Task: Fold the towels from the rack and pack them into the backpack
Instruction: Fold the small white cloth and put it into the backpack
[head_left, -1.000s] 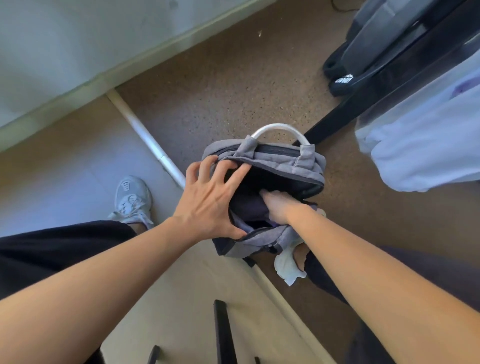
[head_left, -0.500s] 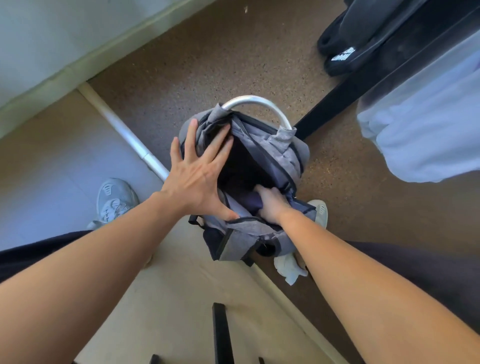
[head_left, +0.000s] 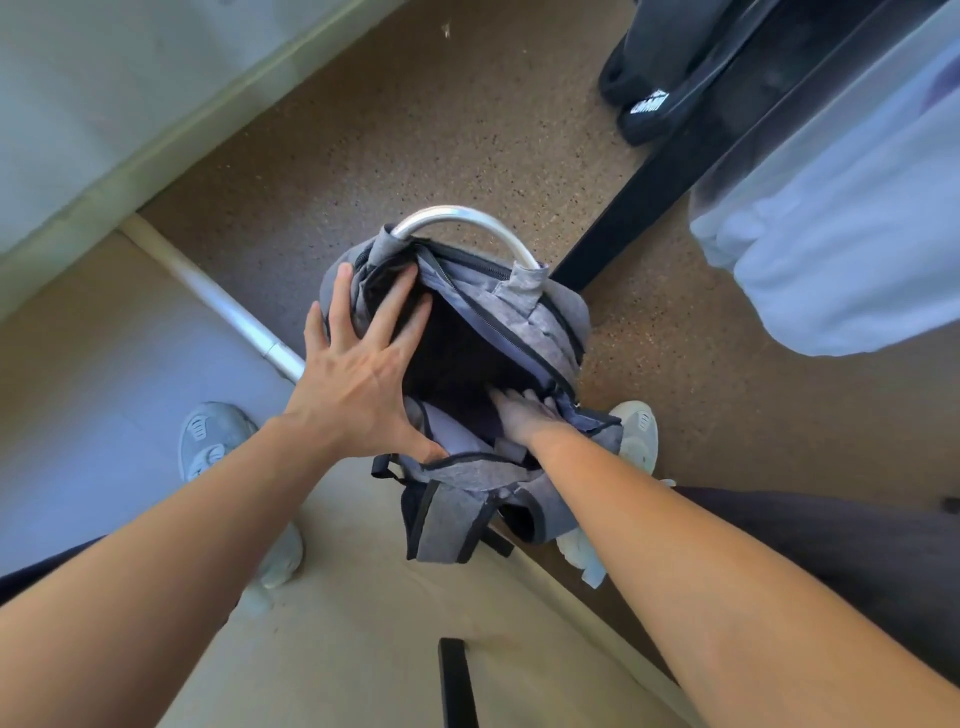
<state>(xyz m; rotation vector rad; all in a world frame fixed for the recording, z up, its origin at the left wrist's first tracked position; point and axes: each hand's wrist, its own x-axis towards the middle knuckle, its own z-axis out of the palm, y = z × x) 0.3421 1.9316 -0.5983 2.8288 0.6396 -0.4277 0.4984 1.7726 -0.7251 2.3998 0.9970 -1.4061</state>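
Note:
A grey backpack (head_left: 535, 322) stands on the brown floor between my feet, its main zip wide open and its white handle (head_left: 467, 221) arched at the far side. My left hand (head_left: 358, 379) lies spread over the left rim, fingers straight and thumb on the near edge, keeping the mouth apart. My right hand (head_left: 519, 415) reaches into the opening at the near right with fingers flat, pressing down on something in the dark interior. A pale lavender fabric (head_left: 457, 441) shows inside by the near rim. A light towel (head_left: 841, 234) hangs at the right.
A black rack bar (head_left: 649, 192) runs diagonally behind the backpack. A black slipper (head_left: 654, 104) lies at the top right. A white pipe (head_left: 223, 306) crosses the floor at the left. My grey shoes (head_left: 213, 436) stand either side of the bag.
The backpack's mouth has opened wider and turned more upright. My left hand slid further along the left rim, fingers spread. My right hand stays inside, lying flatter.

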